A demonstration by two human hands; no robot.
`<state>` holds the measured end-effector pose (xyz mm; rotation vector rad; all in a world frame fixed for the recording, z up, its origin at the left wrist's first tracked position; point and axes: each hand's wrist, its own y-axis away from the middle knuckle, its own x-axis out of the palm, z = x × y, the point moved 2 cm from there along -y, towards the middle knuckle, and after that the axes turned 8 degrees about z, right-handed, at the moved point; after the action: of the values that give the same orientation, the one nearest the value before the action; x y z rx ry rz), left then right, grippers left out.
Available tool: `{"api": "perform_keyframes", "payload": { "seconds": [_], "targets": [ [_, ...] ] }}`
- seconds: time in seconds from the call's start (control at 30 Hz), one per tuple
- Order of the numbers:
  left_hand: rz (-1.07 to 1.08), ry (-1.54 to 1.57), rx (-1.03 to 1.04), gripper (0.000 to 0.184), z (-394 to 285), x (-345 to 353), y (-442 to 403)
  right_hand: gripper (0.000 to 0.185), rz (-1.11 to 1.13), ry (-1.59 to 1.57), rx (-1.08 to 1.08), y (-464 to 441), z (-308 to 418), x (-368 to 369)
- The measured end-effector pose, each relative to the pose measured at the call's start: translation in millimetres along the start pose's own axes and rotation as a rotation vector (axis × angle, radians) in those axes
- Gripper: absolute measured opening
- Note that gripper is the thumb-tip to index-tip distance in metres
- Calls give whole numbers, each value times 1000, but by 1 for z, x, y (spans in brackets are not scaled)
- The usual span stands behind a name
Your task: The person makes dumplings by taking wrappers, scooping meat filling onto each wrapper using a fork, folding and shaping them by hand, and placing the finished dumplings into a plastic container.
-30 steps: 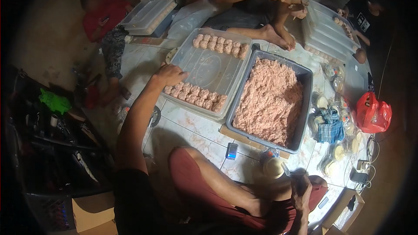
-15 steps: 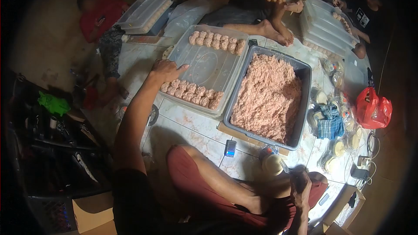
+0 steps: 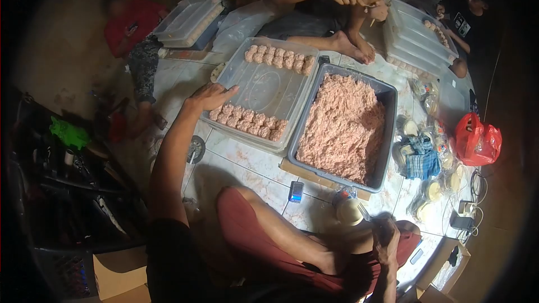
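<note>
My left hand (image 3: 212, 96) lies over the left rim of a clear plastic tray (image 3: 255, 91), fingers fairly flat and thumb stretched out over the tray. Inside the tray, pinkish meat balls stand in two bands: one group (image 3: 279, 58) along the far side, another (image 3: 247, 122) along the near side. A grey tub (image 3: 342, 182) of pink minced meat (image 3: 341, 126) stands to the tray's right. Low at the right, my right hand (image 3: 387, 241) is closed around a metal utensil (image 3: 364, 212); its pale end points up and left, its exact kind unclear.
A small blue-screened device (image 3: 296, 192) and a round pale-lidded container (image 3: 349, 212) sit before the tub. Packets, a blue checked cloth (image 3: 422, 158) and a red plastic bag (image 3: 477, 140) lie at the right. Other people sit around, near stacked trays (image 3: 418, 33).
The view has shifted slightly. My left hand stays at the tray's rim, its fingers a little flatter. My right hand keeps the utensil in nearly the same place.
</note>
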<state>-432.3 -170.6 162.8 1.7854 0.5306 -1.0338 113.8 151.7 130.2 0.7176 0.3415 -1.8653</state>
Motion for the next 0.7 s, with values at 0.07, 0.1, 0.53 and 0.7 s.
{"api": "perform_keyframes", "payload": {
  "seconds": [0.07,0.1,0.53,0.7],
  "targets": [
    [8,4,-5,91,-1,0,6,15,-16,-16,-26,1,0,-3],
    [2,3,-1,91,-2,2,10,14,-14,21,-26,3,-3,-6],
    [-275,1069,934,14,-242,189,204,10,-108,299,-191,-66,40,-55],
    [-276,444,976,64,-289,326,178,18,-106,882,-306,-150,5,-40]
  ]
}}
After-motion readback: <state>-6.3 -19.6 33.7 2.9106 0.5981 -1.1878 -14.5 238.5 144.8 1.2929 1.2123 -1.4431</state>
